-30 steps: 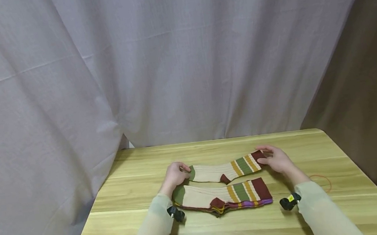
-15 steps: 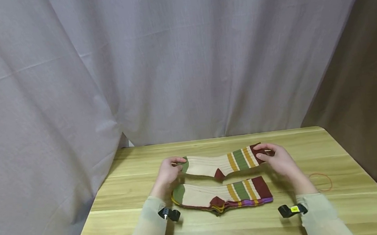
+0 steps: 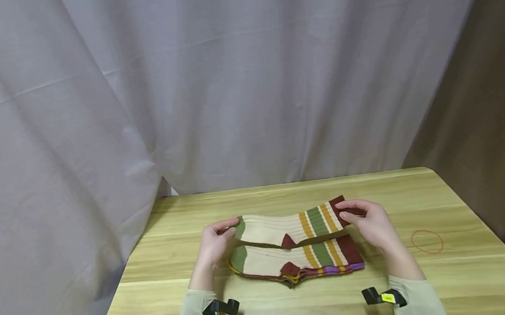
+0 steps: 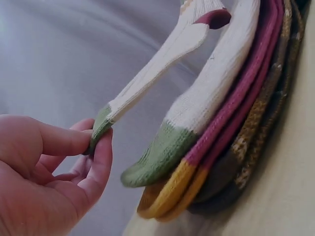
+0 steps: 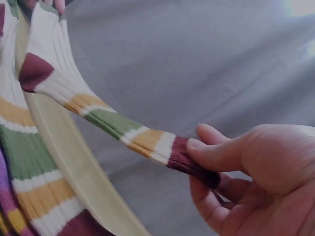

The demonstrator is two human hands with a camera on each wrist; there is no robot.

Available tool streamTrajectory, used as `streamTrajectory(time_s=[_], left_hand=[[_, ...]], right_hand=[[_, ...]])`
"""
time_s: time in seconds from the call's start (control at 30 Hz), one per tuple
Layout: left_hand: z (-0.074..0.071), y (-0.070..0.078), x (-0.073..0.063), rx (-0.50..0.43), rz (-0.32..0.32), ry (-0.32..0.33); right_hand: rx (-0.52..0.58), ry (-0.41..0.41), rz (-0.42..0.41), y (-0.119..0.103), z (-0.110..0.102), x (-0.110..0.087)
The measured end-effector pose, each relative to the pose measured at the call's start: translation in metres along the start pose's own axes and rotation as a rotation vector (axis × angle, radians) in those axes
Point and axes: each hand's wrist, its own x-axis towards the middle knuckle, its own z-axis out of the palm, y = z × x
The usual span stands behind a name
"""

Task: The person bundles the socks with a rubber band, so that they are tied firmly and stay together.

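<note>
A cream sock [image 3: 268, 228] with a green toe, maroon heel and striped leg is stretched between both hands, raised off the table. My left hand [image 3: 215, 243] pinches its green toe between thumb and fingers, as the left wrist view shows up close. On the other side my right hand [image 3: 370, 219] pinches the maroon cuff [image 5: 179, 153]. Just below the held sock, and partly overlapped by it in the head view, lies a stack of socks [image 3: 262, 261]. Its top sock has the same pattern; maroon, mustard, purple and dark brown layers [image 4: 246, 128] show beneath.
The wooden table [image 3: 465, 284] carries a thin orange-red rubber band [image 3: 427, 242] lying to the right of the right hand. Grey curtains [image 3: 227, 89] hang behind the table's back edge and along its left side, with a brownish one at right.
Both hands first lifted the sock and shifted it left. Since then they have brought it nearer to me, down to the stack's far edge.
</note>
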Motion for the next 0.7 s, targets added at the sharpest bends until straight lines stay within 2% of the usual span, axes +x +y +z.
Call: streamTrajectory(time_s=[0.13,0.27,0.43,0.7], left_hand=[[-0.008,0.002,-0.005,-0.056,0.019,-0.019],[-0.014,0.006,-0.009,-0.09,0.023,-0.027],[-0.018,0.011,-0.012,-0.095,-0.002,-0.053],[-0.024,0.015,-0.015,-0.061,-0.055,-0.112]], right_hand=[[-0.063,-0.055,-0.021,-0.002,-0.008,-0.004],[-0.079,-0.108,0.018,-0.002,-0.012,-0.008],[-0.058,-0.146,0.063,-0.001,-0.016,-0.01],[-0.104,-0.221,0.018,0.001,-0.022,-0.012]])
